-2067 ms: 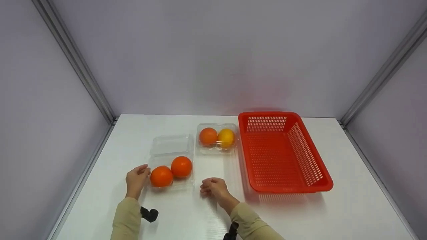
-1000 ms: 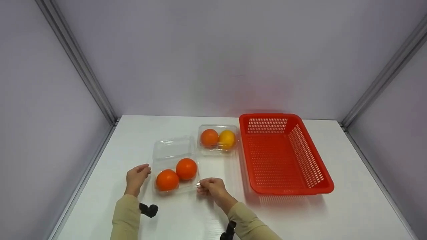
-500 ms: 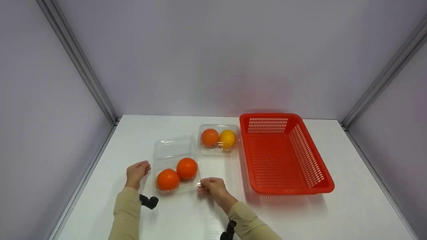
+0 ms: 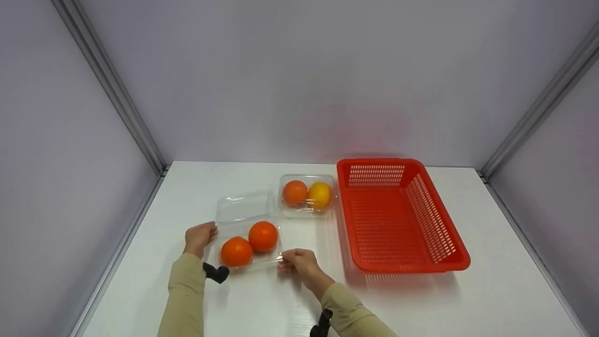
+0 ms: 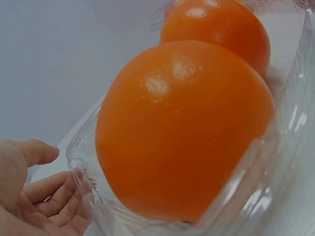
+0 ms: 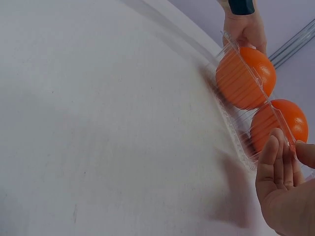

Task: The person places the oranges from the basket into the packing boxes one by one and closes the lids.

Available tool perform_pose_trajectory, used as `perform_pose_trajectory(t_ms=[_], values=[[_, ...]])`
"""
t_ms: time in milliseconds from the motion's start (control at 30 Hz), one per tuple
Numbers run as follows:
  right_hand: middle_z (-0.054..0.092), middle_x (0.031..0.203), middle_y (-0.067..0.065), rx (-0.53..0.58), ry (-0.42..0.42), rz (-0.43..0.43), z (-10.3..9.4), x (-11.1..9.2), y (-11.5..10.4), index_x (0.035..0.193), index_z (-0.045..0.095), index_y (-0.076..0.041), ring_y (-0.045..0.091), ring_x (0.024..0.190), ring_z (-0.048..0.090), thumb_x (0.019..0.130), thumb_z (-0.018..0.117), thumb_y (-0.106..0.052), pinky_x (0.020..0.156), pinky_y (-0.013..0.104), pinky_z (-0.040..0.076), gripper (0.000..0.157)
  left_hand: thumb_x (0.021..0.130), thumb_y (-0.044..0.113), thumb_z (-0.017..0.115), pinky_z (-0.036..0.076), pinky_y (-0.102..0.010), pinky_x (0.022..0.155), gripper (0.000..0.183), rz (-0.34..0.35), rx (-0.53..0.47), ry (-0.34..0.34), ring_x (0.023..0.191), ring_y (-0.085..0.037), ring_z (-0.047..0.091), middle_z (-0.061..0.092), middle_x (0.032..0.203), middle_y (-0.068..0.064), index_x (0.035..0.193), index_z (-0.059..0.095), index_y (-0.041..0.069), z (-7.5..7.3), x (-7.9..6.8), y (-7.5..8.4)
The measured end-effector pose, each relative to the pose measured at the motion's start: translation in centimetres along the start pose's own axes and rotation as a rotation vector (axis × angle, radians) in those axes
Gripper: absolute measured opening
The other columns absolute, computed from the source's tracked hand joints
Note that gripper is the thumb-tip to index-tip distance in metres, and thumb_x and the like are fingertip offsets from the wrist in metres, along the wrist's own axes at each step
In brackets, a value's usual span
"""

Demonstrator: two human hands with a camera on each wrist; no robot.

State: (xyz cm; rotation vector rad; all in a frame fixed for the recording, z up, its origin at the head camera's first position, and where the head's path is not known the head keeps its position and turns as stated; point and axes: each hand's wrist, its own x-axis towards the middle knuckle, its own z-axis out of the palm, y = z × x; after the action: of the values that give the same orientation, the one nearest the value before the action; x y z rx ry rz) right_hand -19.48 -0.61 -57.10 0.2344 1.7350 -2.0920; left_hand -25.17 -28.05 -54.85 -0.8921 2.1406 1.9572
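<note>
A clear plastic clamshell container [image 4: 244, 207] lies on the table with its lid folded back, away from the person. Two oranges sit in its near half: one orange [image 4: 237, 252] at the left, the other orange [image 4: 263, 236] at the right. My right hand [image 4: 302, 267] pinches the container's near right rim between thumb and fingers, as the right wrist view shows. Beside the left edge is my left hand [image 4: 199, 238]. In the left wrist view, the fingers [image 5: 61, 201] of that hand reach the clear side wall, and the thumb stands apart from it.
Behind and to the right, a second clear clamshell [image 4: 304, 214] holds an orange fruit and a yellow fruit. A red plastic basket [image 4: 448, 220] with perforated sides stands right of it. Pale walls [image 4: 299, 84] enclose the table at the back and sides.
My right hand has taken hold of the near right rim, and the container with its oranges has shifted slightly right and nearer. Lately my left hand has moved right, to the left edge.
</note>
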Motion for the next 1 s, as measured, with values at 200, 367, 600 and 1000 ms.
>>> perform_pose_trajectory(t_ms=[200,367,600,1000], values=[[0.067,0.072,-0.002,-0.012,-0.001,-0.013,0.0,0.1,0.2,0.108,0.06,0.017,0.005,0.062,0.066,0.094,0.055,-0.003,0.068,0.026,0.061,0.025,0.095,0.018,0.051,0.053,-0.015,0.074,0.043,0.002,-0.002,0.028,0.078,-0.005,0.06,0.066,0.09,-0.003,0.127,0.054,-0.01,0.5,0.3,0.4],[0.068,0.075,0.0,-0.007,-0.001,-0.017,-0.1,0.0,0.1,0.108,0.059,0.018,0.006,0.062,0.066,0.094,0.054,-0.003,0.069,0.026,0.061,0.026,0.095,0.014,0.048,0.052,-0.013,0.066,0.04,0.002,-0.017,0.032,0.068,-0.003,0.058,0.064,0.074,0.003,0.123,0.055,-0.012,0.7,0.4,0.5],[0.066,0.072,0.0,-0.023,-0.007,-0.027,0.2,-0.5,-0.5,0.109,0.056,0.023,0.006,0.062,0.065,0.093,0.052,0.001,0.07,0.026,0.061,0.027,0.093,0.01,0.048,0.048,-0.014,0.059,0.031,-0.022,-0.055,0.031,0.061,-0.005,0.053,0.059,0.064,0.004,0.114,0.058,-0.011,0.8,0.5,0.6],[0.066,0.069,-0.003,-0.014,-0.011,-0.024,-0.3,0.7,0.5,0.106,0.06,0.018,0.006,0.061,0.065,0.093,0.055,-0.002,0.067,0.025,0.06,0.024,0.096,0.014,0.051,0.052,-0.016,0.073,0.036,-0.062,-0.086,-0.025,0.075,-0.008,0.056,0.061,0.077,0.002,0.124,0.054,-0.009,1.0,0.6,0.9]])
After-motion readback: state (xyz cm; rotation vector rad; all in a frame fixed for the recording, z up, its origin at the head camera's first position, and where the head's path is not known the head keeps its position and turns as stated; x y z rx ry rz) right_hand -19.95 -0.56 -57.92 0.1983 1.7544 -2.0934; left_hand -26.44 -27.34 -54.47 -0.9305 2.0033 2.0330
